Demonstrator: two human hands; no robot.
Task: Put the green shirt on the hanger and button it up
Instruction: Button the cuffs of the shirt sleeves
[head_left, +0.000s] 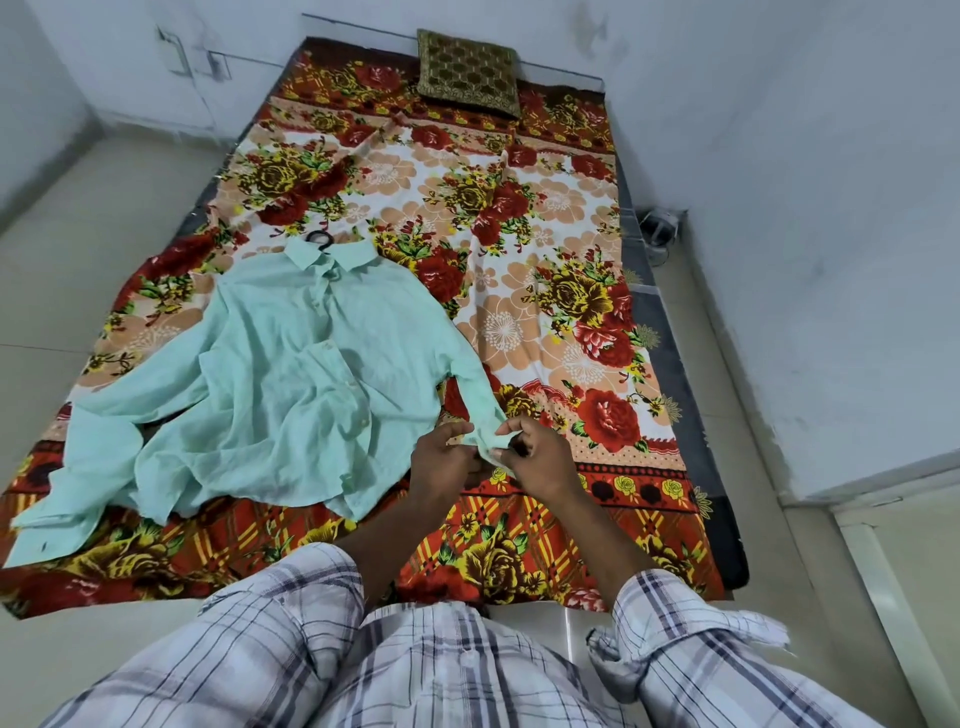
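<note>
While the pale green cotton shirt (291, 358) lies on the floral-sheeted bed's (550, 234) left half, black hanger hook (322, 240) at its collar, your left hand (444, 462) and right hand (540, 460) pinch one sleeve cuff (485, 441) toward the bed's foot. You seem to be buttoning it; next, line up button and hole.

We see a low bed (675, 374) set on the floor (104, 218), its dark edge showing to the right of the shirt. A floral sheet (545, 312) covers the bed, creased beyond the shirt. The green shirt (291, 374) lies front up on the sheet, with its collar at the far end. A black hanger (321, 240) hook pokes out just past the shirt's collar and rests on the sheet. One sleeve of the shirt trails to the near left corner of the sheet. A cushion (470, 73) lies well beyond the shirt's collar, to its right, at the far end of the bed.
</note>
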